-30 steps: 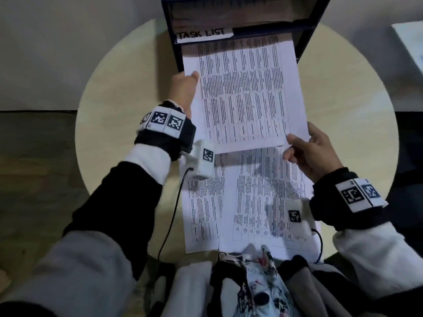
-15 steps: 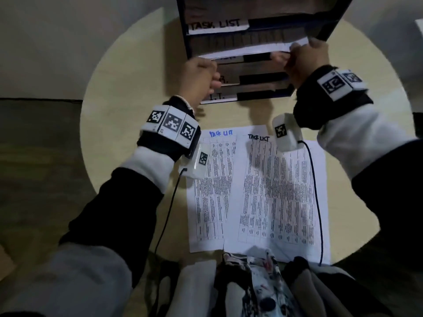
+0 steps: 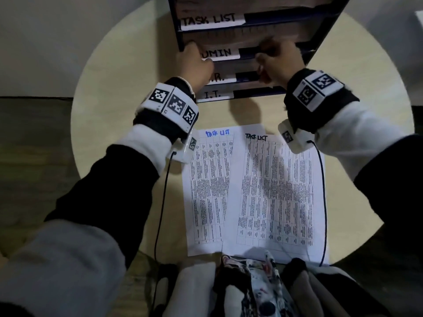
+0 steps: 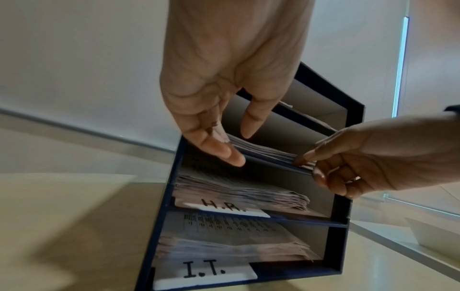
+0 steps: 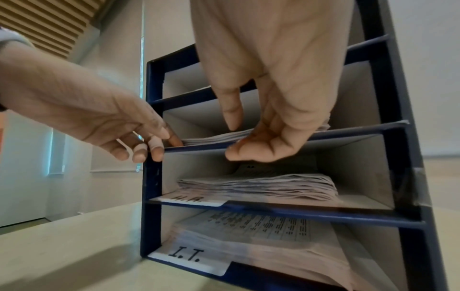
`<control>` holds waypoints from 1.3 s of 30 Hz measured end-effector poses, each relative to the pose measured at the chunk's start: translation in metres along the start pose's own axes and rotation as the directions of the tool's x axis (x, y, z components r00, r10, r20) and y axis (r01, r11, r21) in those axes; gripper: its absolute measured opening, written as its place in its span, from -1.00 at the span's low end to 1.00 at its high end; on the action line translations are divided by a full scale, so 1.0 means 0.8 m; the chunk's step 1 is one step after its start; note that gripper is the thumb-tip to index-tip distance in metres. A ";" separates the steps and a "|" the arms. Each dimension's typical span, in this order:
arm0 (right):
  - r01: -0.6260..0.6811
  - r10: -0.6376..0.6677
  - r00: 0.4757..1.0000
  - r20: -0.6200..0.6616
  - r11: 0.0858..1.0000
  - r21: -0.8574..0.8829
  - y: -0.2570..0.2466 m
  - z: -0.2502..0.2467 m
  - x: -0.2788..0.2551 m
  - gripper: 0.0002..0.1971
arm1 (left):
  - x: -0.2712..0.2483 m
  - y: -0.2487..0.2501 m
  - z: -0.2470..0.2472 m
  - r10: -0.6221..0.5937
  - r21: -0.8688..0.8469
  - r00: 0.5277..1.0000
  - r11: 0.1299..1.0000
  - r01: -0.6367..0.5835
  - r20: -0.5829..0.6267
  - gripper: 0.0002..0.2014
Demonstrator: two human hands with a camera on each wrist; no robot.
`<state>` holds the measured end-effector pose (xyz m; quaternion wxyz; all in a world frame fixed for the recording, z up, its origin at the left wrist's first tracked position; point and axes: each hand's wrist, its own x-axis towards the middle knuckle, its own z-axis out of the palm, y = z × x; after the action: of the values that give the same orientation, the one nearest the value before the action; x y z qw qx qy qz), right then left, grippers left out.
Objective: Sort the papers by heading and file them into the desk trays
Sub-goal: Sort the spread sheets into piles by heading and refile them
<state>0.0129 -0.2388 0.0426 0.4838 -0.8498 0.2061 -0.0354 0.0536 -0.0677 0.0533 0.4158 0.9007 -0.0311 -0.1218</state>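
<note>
I see two printed papers [image 3: 251, 193] headed "TASK LIST" overlapping, near the dark blue labelled trays [image 3: 325, 26] holding stacks.

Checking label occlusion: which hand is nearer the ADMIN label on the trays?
Left. The left hand covers the left end of the ADMIN label; the right hand sits past its right end, at the same shelf front.

Trays [image 3: 320, 40] at the far edge of the desk [image 3: 119, 92], stacked: TASK LIST on top, ADMIN under it, then H.R., I.T. lowest. Paper stacks [image 5: 256, 187] inside the lower shelves. Both hands at the front lip of the ADMIN shelf, left hand [image 3: 194, 62] at its left end, right hand [image 3: 279, 60] toward its right. Two sheets [image 3: 274, 191] near the front edge, overlapping, right over left.
</note>
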 end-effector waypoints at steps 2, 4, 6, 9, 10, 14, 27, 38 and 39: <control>0.023 -0.022 1.000 0.004 0.997 -0.079 -0.002 0.002 0.009 -0.90 | 0.002 0.001 -0.002 -0.007 -0.008 1.000 1.000 0.007 0.013 -0.72; 0.027 -0.026 1.000 0.011 0.996 -0.082 -0.005 0.005 0.011 -0.88 | 0.004 0.001 -0.005 -0.011 -0.018 1.000 1.000 0.011 0.027 -0.78; 0.015 -0.013 1.000 0.019 0.996 -0.083 -0.005 0.008 0.007 -0.82 | 0.002 0.001 -0.007 -0.015 -0.014 0.999 1.000 0.015 0.039 -0.78; -0.003 0.008 0.999 0.047 0.995 -0.101 -0.004 0.009 -0.003 -0.55 | -0.004 -0.006 -0.004 -0.026 -0.011 0.997 1.000 0.027 0.067 -0.57; 0.006 0.000 0.998 0.067 0.995 -0.101 -0.003 0.010 -0.008 -0.49 | -0.008 -0.008 -0.003 -0.021 -0.001 0.997 1.000 0.021 0.078 -0.50; 0.095 -0.087 0.991 0.097 0.992 -0.087 0.010 0.015 -0.037 -0.45 | -0.030 -0.028 0.009 0.056 -0.055 0.998 0.997 -0.055 0.013 -0.44; 0.075 0.226 0.911 0.345 0.732 -0.678 0.092 0.030 -0.113 -0.33 | -0.090 -0.132 0.019 -0.290 0.657 0.930 0.750 0.076 0.224 -0.07; 0.400 -0.114 0.875 0.471 0.718 -0.570 0.104 0.039 -0.159 -0.72 | -0.105 -0.137 0.041 -0.083 0.250 0.953 0.968 0.008 0.291 -0.84; 0.413 -0.143 0.871 0.470 0.731 -0.543 0.103 0.040 -0.160 -0.70 | -0.109 -0.133 0.042 -0.073 0.160 0.948 0.987 0.024 0.308 -0.92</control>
<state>-0.1216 -0.2005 -0.0255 0.1923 -0.9716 -0.0293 0.1346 -0.0436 -0.0094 -0.0318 0.3315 0.8999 -0.0837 -0.2706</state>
